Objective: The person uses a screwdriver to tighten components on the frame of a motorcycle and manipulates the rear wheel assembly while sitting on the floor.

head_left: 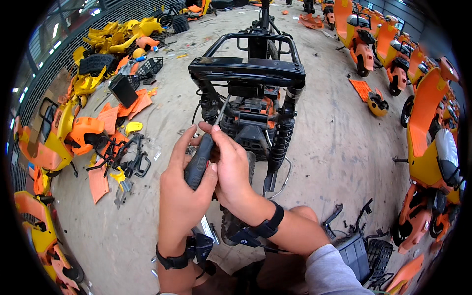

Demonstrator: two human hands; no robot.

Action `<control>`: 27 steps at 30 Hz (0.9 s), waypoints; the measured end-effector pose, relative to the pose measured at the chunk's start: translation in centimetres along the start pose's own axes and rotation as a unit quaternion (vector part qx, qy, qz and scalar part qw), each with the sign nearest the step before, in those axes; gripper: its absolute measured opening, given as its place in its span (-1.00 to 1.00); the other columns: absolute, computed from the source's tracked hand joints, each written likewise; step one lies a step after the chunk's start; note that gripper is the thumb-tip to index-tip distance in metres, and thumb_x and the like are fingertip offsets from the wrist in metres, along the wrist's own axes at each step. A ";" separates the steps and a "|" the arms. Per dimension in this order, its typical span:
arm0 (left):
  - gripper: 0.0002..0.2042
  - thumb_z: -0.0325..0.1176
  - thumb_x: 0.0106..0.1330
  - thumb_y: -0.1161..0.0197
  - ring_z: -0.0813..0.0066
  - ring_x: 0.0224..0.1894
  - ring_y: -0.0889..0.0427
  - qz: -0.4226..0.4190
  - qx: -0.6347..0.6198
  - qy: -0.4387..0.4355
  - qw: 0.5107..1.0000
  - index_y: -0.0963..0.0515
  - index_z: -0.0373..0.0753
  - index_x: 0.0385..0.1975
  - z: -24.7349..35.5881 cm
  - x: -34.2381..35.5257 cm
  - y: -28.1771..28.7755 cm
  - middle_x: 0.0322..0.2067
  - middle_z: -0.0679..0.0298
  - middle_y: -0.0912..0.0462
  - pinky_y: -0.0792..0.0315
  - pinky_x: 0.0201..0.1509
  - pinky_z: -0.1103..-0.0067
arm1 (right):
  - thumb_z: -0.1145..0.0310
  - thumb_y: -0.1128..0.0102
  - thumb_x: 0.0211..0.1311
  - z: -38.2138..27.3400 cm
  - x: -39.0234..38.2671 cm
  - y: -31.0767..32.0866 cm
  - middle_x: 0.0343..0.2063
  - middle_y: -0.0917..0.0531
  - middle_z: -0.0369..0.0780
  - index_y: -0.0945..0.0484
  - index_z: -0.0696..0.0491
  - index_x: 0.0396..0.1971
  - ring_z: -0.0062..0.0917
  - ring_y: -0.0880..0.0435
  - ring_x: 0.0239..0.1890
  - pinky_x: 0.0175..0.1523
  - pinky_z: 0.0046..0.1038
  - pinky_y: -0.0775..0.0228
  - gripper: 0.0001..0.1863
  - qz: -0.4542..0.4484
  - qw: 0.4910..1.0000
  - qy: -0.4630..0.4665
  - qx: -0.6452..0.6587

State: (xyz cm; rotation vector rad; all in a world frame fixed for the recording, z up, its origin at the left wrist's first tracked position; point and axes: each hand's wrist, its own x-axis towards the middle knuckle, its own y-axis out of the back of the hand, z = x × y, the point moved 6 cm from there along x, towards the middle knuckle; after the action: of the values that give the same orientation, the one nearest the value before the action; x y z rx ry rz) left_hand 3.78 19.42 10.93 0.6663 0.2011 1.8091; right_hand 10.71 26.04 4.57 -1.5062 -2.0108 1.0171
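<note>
A screwdriver with a dark handle lies between my two hands, its metal shaft slanting up and away toward the scooter. My left hand is closed around the lower left side of the handle, thumb pressed along it. From the right, my right hand curls against the same handle, with fingertips near its front end. Ahead stands a stripped scooter frame with a black rear rack, a coil-spring shock absorber and an exposed middle section. The shaft's tip reaches beside this section; whether it touches a screw cannot be made out.
Dismantled orange and yellow panels are heaped at the far left, with loose brackets closer in. Rows of orange scooters line the right side. A black plastic box and metal brackets lie on the floor near my right arm.
</note>
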 end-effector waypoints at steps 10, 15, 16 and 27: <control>-0.44 -0.37 0.26 -0.14 0.78 -0.69 -0.36 0.008 -0.253 0.118 0.960 -0.19 -0.26 0.27 -0.6 -0.2 -1.8 -0.37 0.20 -0.59 -0.11 -0.75 0.79 | 0.17 0.13 0.42 -0.8 -0.3 0.5 -0.32 -0.65 -0.28 -0.50 0.15 0.02 -0.74 -0.46 -0.44 -0.33 -0.66 -0.27 -0.59 -0.003 0.999 -0.023 0.031; -0.43 -0.44 0.24 -0.14 0.82 -0.65 -0.39 -0.024 -0.191 0.119 0.974 -0.20 -0.27 0.28 0.4 0.6 -0.1 -0.45 0.22 -0.64 -0.15 -0.70 0.81 | 0.15 0.16 0.40 -0.3 0.7 3.1 -0.34 -0.65 -0.26 -0.52 0.16 -0.01 -0.67 -0.48 -0.42 -0.28 -0.60 -0.28 -0.57 0.045 0.998 0.029 0.018; -0.45 -0.47 0.24 -0.13 0.84 -0.66 -0.37 -0.015 -0.193 0.109 0.975 -0.22 -0.27 0.28 0.5 0.6 0.3 -0.47 0.22 -0.65 -0.15 -0.67 0.82 | 0.17 0.14 0.37 -0.3 0.8 3.2 -0.36 -0.64 -0.26 -0.54 0.17 -0.06 -0.65 -0.48 -0.39 -0.27 -0.57 -0.27 -0.59 0.055 0.998 0.029 0.024; -0.54 -0.37 0.25 -0.19 0.77 -0.64 -0.37 -0.030 -0.184 0.123 0.975 -0.35 -0.28 0.17 -1.2 0.8 0.0 -0.46 0.22 -0.66 -0.15 -0.64 0.76 | 0.23 0.01 0.28 -19.3 -4.1 10.2 -0.51 -0.48 -0.32 -0.48 0.12 -0.13 -0.58 -0.39 -0.44 -0.25 -0.51 -0.27 -0.70 0.047 0.970 0.239 0.005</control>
State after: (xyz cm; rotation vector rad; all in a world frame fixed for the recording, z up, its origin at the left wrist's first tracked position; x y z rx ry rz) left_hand 2.99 20.36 10.16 0.1737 0.0456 1.8048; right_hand 32.06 29.35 9.49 -1.6623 -1.6046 0.6152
